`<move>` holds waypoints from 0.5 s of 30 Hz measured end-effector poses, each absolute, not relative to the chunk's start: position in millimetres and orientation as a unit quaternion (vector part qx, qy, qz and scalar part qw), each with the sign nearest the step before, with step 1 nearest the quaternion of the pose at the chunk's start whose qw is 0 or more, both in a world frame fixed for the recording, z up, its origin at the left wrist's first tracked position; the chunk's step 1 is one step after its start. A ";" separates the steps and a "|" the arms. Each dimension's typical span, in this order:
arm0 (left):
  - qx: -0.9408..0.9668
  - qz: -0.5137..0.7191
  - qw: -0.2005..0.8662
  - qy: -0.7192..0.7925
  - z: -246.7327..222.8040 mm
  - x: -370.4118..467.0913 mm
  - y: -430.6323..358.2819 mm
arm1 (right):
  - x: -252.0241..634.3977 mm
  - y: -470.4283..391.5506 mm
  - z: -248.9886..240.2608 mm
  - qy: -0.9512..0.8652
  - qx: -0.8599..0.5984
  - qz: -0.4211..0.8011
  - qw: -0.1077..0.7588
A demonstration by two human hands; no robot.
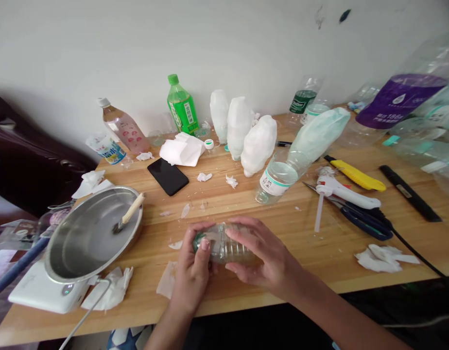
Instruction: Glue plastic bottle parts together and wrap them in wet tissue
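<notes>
Both hands hold a clear ribbed plastic bottle (222, 245) lying on its side above the table's front part. My left hand (196, 262) is closed around its greenish left end, thumb on top. The fingers of my right hand (263, 255) wrap over the ribbed right end. Beneath my left hand lies a scrap of thin white paper (168, 279). To the left, a steel basin (95, 236) of cloudy liquid has a wooden-handled brush (129, 213) leaning in it. Beyond my right hand, a clear bottle (273, 182) with a white label supports a paper-covered piece (319, 131).
Several white paper-covered shapes (237, 124) stand at the back near a green drink bottle (182, 107). A black phone (168, 176) lies left of centre. At right are a glue gun (346, 192), scissors (366, 221), a yellow cutter (355, 174) and a black strip (410, 193).
</notes>
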State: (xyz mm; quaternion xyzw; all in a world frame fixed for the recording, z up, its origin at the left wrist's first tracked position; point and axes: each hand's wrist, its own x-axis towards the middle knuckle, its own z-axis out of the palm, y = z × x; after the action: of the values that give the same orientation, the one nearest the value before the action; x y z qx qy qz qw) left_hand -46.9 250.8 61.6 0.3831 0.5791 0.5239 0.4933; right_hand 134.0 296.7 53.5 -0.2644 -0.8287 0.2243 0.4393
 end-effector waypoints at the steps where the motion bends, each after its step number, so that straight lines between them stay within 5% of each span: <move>1: 0.391 0.523 0.508 0.562 60.4 -48.5 250.7 | 133.7 296.9 53.9 -0.830 -0.268 0.237 0.427; 15: 0.403 0.509 0.541 0.534 66.9 -41.9 247.2 | 134.4 298.8 57.5 -0.783 -0.288 0.357 0.419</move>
State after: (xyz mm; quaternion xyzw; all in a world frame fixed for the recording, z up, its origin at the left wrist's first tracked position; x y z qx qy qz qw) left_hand -41.9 247.2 66.9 0.4029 0.5343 0.5094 0.5410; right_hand 134.4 298.8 57.5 -0.2885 -0.7835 0.3571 0.4189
